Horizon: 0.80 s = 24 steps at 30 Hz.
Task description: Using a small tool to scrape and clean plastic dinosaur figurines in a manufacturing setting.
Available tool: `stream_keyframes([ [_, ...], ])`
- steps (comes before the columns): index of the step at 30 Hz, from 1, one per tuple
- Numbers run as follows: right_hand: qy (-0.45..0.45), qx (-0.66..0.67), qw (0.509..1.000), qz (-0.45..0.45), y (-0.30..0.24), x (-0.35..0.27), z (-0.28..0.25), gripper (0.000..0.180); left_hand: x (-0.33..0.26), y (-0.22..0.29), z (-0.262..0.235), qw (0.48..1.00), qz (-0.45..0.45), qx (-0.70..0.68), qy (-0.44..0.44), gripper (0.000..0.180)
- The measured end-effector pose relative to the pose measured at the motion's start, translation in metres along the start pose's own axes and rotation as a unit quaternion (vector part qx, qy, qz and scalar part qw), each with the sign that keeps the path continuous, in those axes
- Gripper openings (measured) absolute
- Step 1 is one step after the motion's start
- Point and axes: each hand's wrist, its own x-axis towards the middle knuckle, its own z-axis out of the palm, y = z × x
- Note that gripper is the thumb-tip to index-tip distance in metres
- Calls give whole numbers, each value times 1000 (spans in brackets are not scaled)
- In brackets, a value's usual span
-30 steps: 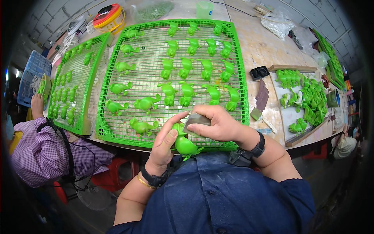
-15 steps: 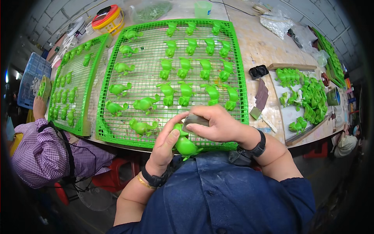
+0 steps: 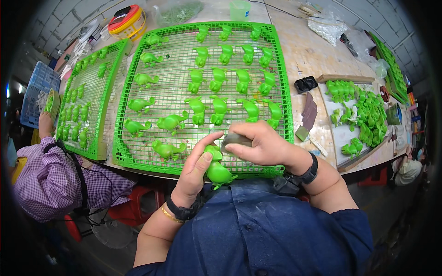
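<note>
Close to my body, my left hand [image 3: 199, 166] grips a green chameleon-like figurine [image 3: 219, 174], thumb on one side and forefinger stretched up past it. My right hand [image 3: 263, 146] pinches a folded grey piece that looks like sandpaper [image 3: 235, 140], held at the upper end of the figurine. Whether the grey piece touches the figurine, I cannot tell. Beyond both hands lies a green mesh rack [image 3: 177, 87] carrying rows of similar figurines [image 3: 171, 121], some lying on their sides with curled tails.
A person in a checked sleeve [image 3: 48, 172] works at the left beside a second green rack [image 3: 99, 142]. To the right, a board [image 3: 332, 133] bears a heap of green pieces [image 3: 370, 117]. A maroon strip [image 3: 307, 112] and black object [image 3: 305, 84] lie nearer. A yellow-red bucket [image 3: 129, 24] stands behind.
My right hand and the grey piece have shifted slightly right, away from the figurine, whose upper end now shows more. My left hand keeps its hold.
</note>
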Motion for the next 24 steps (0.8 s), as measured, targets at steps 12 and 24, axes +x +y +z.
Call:
stream_keyframes([
  [12,-42,11,999,4,0,0,-1,17,2,-2,1,998,22,57,-8,48],
  [24,-51,-11,999,2,-2,-2,-2,16,1,-3,0,998,17,52,-19,47],
])
